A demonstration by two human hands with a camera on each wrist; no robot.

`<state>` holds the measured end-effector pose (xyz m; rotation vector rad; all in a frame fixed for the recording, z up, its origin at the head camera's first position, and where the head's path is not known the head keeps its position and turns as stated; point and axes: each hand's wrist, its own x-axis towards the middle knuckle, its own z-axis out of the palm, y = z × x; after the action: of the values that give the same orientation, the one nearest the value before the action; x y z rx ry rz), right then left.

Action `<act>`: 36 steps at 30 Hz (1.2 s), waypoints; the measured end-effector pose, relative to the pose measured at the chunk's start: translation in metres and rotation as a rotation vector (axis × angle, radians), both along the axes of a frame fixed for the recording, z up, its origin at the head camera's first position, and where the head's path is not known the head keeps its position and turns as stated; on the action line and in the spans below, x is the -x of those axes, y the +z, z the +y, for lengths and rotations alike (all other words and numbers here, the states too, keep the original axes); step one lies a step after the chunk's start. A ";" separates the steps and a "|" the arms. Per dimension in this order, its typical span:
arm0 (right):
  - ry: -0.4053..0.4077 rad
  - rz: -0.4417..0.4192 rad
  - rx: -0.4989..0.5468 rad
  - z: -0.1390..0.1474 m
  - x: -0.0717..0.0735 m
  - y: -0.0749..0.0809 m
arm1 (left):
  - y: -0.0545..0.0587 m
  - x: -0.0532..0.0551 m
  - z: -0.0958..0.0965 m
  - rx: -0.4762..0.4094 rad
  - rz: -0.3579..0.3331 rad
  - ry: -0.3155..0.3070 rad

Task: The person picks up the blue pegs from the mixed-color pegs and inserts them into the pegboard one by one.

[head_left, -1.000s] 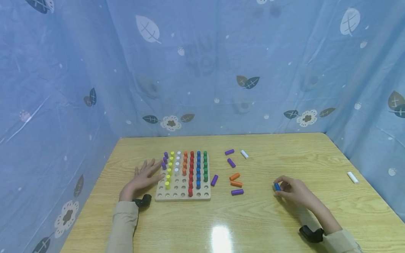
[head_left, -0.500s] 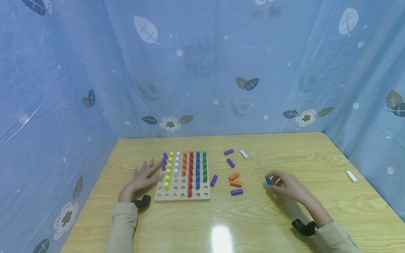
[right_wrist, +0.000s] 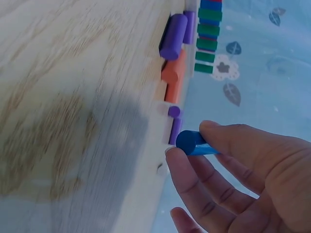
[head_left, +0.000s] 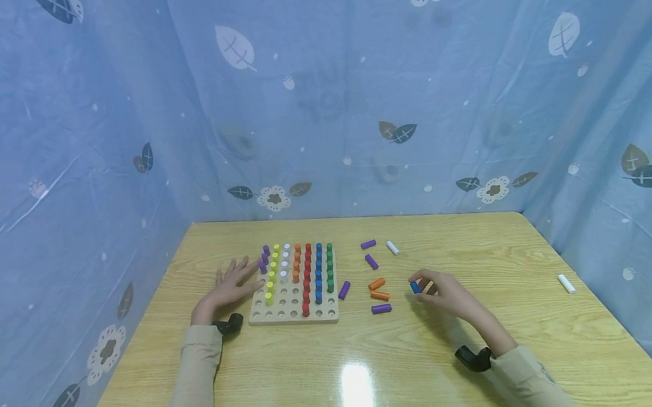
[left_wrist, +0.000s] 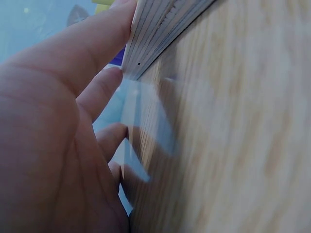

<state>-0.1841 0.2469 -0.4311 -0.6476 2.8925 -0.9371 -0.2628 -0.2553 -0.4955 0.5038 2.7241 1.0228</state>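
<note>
My right hand (head_left: pixel 444 292) pinches a blue peg (right_wrist: pixel 194 143) between thumb and fingertips, over the table to the right of the loose pegs. At the left, my left hand (head_left: pixel 233 287) lies with fingers spread, thumb and forefinger at the left edge of a wooden pegboard (head_left: pixel 293 317). In the left wrist view, the fingertips meet the board's side (left_wrist: pixel 160 34). Upright pegs stand in the board in columns of purple, yellow, white, orange, red, blue and green. Holes show bare in its front rows, such as beside the front red peg (head_left: pixel 306 310).
Between board and right hand lie two orange pegs (head_left: pixel 379 296), several purple pegs (head_left: pixel 381 309) and a white peg (head_left: pixel 392 248). Another white peg (head_left: pixel 566 284) lies near the right edge of the table (head_left: pixel 291 377). A blue patterned curtain (head_left: pixel 343 104) surrounds the back and sides.
My right hand has moved left across the table with the blue peg, closer to the loose orange pegs. The left hand stays in place at the pegboard.
</note>
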 end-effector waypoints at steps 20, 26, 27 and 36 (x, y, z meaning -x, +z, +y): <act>0.053 0.062 0.062 -0.031 0.012 0.004 | 0.003 0.000 0.000 -0.006 -0.003 -0.002; 0.046 0.070 0.085 -0.039 0.013 0.006 | 0.002 0.000 0.000 -0.001 0.007 0.001; 0.048 0.074 0.089 -0.041 0.013 0.006 | 0.001 0.000 0.000 0.001 0.010 0.002; 0.070 0.089 0.104 -0.055 0.017 0.008 | -0.001 0.001 0.001 0.009 0.014 0.006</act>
<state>-0.2014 0.1923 -0.4231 -0.8121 2.8912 -1.0823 -0.2639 -0.2547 -0.4964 0.5039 2.7430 1.0124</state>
